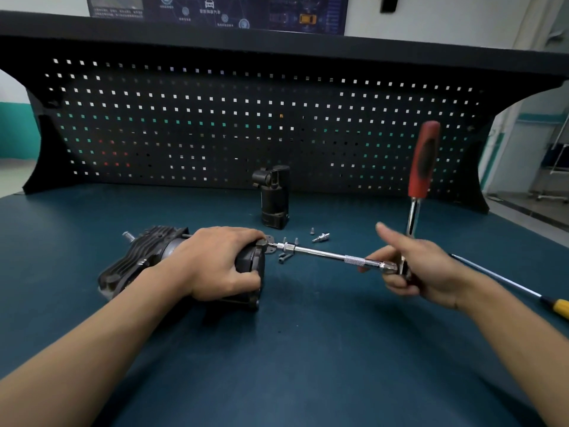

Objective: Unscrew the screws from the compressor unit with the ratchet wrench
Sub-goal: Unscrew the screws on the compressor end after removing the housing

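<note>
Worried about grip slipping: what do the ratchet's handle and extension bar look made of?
Ratchet handle: matte red and black, probably a rubber or plastic grip. Extension bar: mirror-bright with a knurled band, likely chromed steel.

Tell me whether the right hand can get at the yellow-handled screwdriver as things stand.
Probably, but not freely: the right hand holds the ratchet wrench, so it would likely have to let go first. The screwdriver lies uncovered on the table right beside that arm.
</note>
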Tool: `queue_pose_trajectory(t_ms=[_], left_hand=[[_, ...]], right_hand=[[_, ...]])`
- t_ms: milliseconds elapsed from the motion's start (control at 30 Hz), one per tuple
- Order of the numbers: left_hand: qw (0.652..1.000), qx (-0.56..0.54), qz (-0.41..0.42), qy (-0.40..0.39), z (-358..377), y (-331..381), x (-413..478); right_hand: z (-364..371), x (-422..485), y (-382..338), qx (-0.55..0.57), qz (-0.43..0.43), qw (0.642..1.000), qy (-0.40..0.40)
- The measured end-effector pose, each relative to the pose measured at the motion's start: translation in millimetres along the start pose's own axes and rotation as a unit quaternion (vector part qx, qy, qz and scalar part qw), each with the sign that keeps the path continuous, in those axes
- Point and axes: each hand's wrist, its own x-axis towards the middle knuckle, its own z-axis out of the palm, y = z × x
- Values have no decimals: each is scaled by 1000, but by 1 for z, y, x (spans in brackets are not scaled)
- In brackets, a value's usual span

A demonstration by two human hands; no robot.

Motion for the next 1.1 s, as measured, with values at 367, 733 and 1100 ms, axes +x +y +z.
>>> queue_pose_trajectory(t_ms=[367, 733, 1100], left_hand=[[1000, -5, -1, 2, 2, -2, -2], [1000, -10, 3, 8, 1, -1, -4], [1000, -9, 0, 6, 0, -2, -5]], right_hand=[[1, 3, -6, 226, 188, 949, -116], [3, 0, 7, 64, -18, 997, -35], [-2, 7, 15, -206, -255, 940, 97]])
